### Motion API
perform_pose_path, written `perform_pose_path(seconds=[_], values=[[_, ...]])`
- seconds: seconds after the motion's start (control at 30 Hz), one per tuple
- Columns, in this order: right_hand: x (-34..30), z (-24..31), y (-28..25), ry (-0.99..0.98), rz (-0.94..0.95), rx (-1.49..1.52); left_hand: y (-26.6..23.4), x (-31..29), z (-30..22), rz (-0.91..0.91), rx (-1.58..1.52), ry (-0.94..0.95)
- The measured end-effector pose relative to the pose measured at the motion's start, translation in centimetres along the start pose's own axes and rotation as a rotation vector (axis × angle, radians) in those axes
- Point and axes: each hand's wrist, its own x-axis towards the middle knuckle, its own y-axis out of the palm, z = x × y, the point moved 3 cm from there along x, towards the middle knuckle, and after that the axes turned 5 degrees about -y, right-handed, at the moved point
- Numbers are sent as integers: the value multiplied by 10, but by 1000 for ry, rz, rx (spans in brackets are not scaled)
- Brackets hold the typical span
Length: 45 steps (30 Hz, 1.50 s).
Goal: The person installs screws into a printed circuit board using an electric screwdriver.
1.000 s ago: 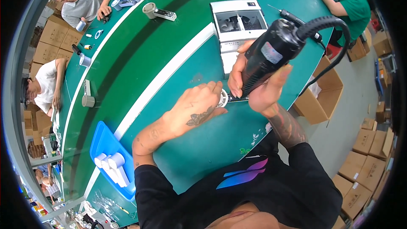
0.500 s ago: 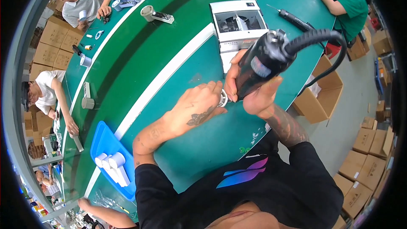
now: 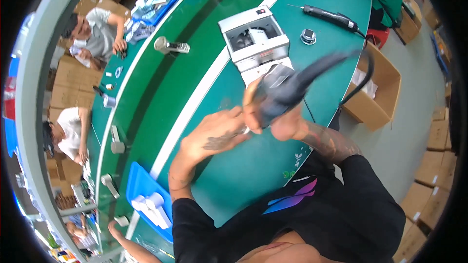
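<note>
My right hand (image 3: 288, 125) is wrapped round a black corded electric screwdriver (image 3: 279, 95), smeared by motion, with its thick cable arching off to the right. Its tip is hidden behind the fingers. Close against it, my left hand (image 3: 219, 129) pinches a small white round part (image 3: 245, 130), mostly covered by the fingers of both hands. Just beyond them stands a white-and-grey screw feeder box (image 3: 256, 39) with an open top window.
A second black electric screwdriver (image 3: 329, 17) and a small round silver-and-white part (image 3: 308, 36) lie at the far right. A blue tray (image 3: 134, 180) holds white handled parts. Similar grey parts (image 3: 170, 46) sit along the green belt (image 3: 146, 97). An open carton (image 3: 378, 102) stands beside the table.
The whole view has shifted. The screwdriver's top end has tipped and blurs with movement. A round silver-and-white part now shows to its right. Both hands stay close together.
</note>
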Motion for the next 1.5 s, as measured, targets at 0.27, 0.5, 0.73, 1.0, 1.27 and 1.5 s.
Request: perform_pose_path(seconds=[0.27,0.5,0.73,1.0,1.27,1.5], values=[[-49,47,-94,-108,-503,136,-120,-89,125,-408,-256,-1002],[-65,43,-70,-82,-467,98,-137,-136,350,-495,-63,-1470],[-66,43,-74,-80,-375,-61,-132,55,334,-375,960,-800],[-61,30,-55,-84,-362,-111,-124,45,316,-318,547,-766],[16,99,-41,-208,-343,-62,-89,-22,77,-276,280,-561],[77,57,-42,-372,-77,-359,3,0,-19,-8,461,-322]])
